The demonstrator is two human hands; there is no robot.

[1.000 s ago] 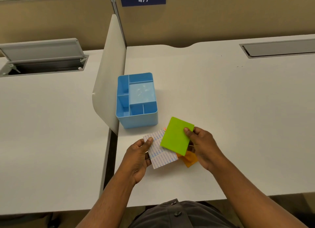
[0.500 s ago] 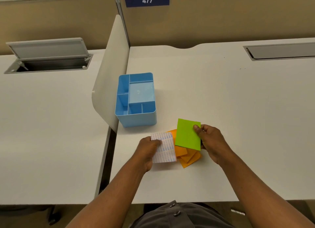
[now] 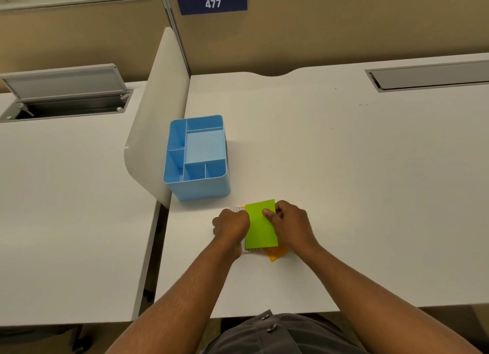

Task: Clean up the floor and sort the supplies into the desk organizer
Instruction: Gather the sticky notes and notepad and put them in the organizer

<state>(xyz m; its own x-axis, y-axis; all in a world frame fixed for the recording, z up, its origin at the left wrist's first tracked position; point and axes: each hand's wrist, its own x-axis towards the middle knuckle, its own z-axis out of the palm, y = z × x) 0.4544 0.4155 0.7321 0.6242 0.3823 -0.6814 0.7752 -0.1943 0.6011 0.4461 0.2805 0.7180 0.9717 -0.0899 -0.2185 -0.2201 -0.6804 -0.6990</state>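
Since half a second ago you have brought your two hands together, so the green card now covers most of the white sheet and the orange papers that lay spread between them. Your right hand (image 3: 289,222) pinches the green card (image 3: 260,228) at its right edge, thumb on top. Your left hand (image 3: 232,224) is curled at the card's left edge, gripping the white printed sheet (image 3: 236,209), of which only a strip shows above the knuckles. An orange paper (image 3: 275,253) pokes out below the card's near right corner. The stack sits low over the white counter (image 3: 344,181). Just beyond it stands the blue organizer (image 3: 197,158), its compartments holding nothing, beside the white divider panel (image 3: 156,115). A blue sign reading 477 (image 3: 212,3) hangs on the far partition.
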